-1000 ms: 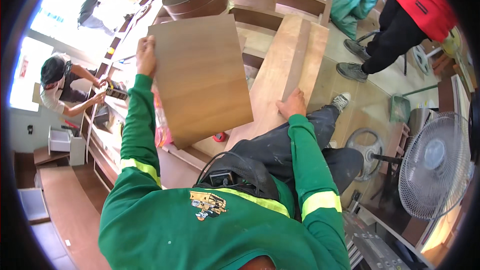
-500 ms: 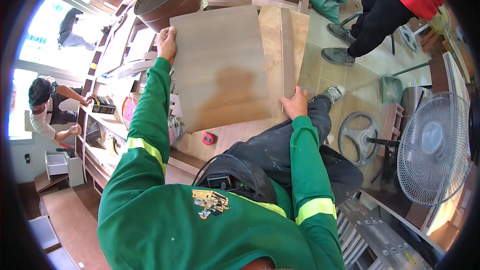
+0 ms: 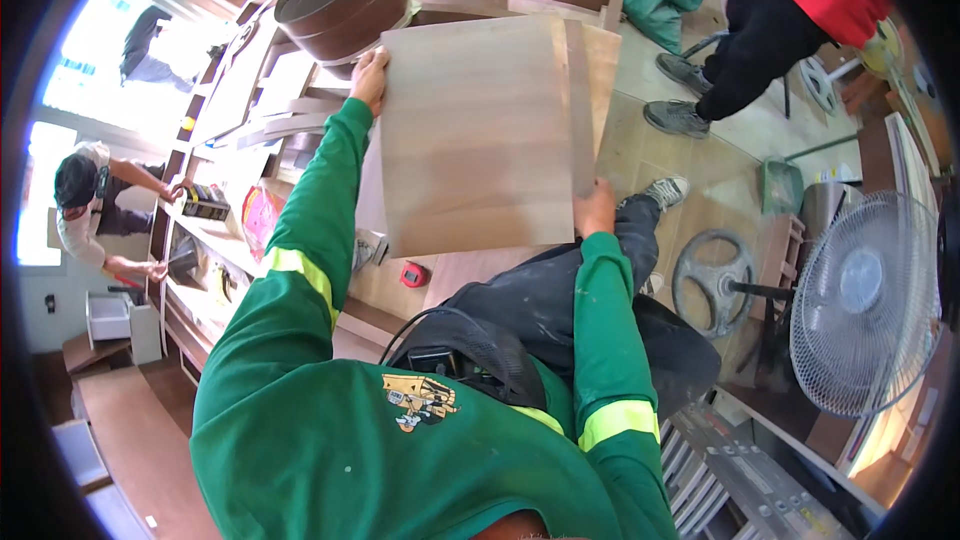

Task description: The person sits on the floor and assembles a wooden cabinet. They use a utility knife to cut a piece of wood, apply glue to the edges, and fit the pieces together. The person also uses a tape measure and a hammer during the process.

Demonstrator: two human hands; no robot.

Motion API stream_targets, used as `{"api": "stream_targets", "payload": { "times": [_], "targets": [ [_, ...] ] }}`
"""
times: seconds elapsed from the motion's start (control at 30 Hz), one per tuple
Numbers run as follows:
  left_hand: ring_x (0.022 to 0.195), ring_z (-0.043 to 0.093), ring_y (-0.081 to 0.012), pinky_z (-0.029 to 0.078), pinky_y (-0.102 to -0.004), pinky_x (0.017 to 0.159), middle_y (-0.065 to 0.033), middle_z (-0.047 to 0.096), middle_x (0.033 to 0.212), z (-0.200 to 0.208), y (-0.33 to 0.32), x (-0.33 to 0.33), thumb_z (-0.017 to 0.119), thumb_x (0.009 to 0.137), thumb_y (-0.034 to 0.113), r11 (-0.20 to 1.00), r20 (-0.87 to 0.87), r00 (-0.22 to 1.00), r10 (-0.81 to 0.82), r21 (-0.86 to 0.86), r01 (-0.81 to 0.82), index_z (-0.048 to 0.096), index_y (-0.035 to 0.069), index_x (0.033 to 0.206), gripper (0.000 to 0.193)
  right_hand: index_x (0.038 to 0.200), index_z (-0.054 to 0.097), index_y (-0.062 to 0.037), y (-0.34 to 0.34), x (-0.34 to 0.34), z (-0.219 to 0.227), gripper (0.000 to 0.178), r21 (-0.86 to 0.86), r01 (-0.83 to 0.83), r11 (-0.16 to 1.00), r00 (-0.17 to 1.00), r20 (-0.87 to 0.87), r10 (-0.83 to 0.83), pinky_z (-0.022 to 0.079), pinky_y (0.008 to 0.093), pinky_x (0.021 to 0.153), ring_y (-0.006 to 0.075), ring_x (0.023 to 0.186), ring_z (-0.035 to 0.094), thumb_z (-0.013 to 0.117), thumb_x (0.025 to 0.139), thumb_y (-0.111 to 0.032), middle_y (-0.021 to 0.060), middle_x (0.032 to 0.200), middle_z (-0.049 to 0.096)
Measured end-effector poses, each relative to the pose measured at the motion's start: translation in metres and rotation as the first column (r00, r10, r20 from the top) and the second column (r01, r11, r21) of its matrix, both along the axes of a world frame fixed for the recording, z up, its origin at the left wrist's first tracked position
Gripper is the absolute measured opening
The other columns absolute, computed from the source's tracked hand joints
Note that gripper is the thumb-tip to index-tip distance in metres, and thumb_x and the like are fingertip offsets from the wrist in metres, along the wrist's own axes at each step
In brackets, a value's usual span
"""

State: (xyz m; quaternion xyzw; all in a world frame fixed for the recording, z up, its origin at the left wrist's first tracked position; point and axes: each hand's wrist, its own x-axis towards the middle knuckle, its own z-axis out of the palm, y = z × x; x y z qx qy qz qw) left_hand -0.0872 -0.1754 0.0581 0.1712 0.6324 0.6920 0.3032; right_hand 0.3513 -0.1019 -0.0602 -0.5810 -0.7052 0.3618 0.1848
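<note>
A square wood-grain panel (image 3: 475,135) is held up in front of me. My left hand (image 3: 370,82) grips its upper left edge, thumb over the face and fingers partly hidden behind. Along the panel's right edge runs a narrow wooden strip (image 3: 580,105). My right hand (image 3: 596,208) is closed at the lower end of this strip, with some fingers hidden. A pale plywood sheet (image 3: 606,60) shows behind the strip. Below the panel, a red tape measure (image 3: 413,274) lies on the wooden surface.
A large brown round drum (image 3: 340,10) stands beyond the panel. On the left, a person (image 3: 95,205) handles a dark can (image 3: 204,202) at a cluttered bench. Someone in red (image 3: 770,30) stands at the far right. A fan (image 3: 862,285) and a grey wheel (image 3: 714,283) are nearer right.
The panel has shifted right and straightened, so its right edge now meets the strip. My left hand has moved right with it; my right hand has closed at the strip's lower end.
</note>
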Motion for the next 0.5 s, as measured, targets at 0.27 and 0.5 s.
{"api": "stream_targets", "payload": {
  "times": [0.27,0.5],
  "targets": [
    [0.101,0.064,-0.0172,0.053,-0.0337,0.090,-0.0064,0.064,0.119,-0.033,0.022,-0.004,0.038,0.108,0.044,0.902,0.184,0.898,-0.400,-0.092,0.421,0.054,0.007,0.133,0.048,0.116,0.062,0.0112,0.010,0.007,-0.008,0.057,-0.368,0.103,0.924,0.912,-0.337,-0.235,0.054,0.0361,0.085,0.0278,0.094,0.070,0.082,0.074,-0.024,0.0221,0.105,0.071],
    [0.136,0.048,-0.0294,0.041,-0.0414,0.111,-0.0154,0.039,0.156,-0.054,-0.005,0.018,0.029,0.105,0.059,0.925,0.324,0.885,-0.335,-0.063,0.374,0.025,-0.003,0.154,0.079,0.113,0.063,0.0112,0.007,0.005,-0.001,0.053,-0.394,0.089,0.915,0.903,-0.356,-0.242,0.054,0.0337,0.081,0.0227,0.088,0.068,0.082,0.075,-0.021,0.0187,0.102,0.071]
  ]
}}
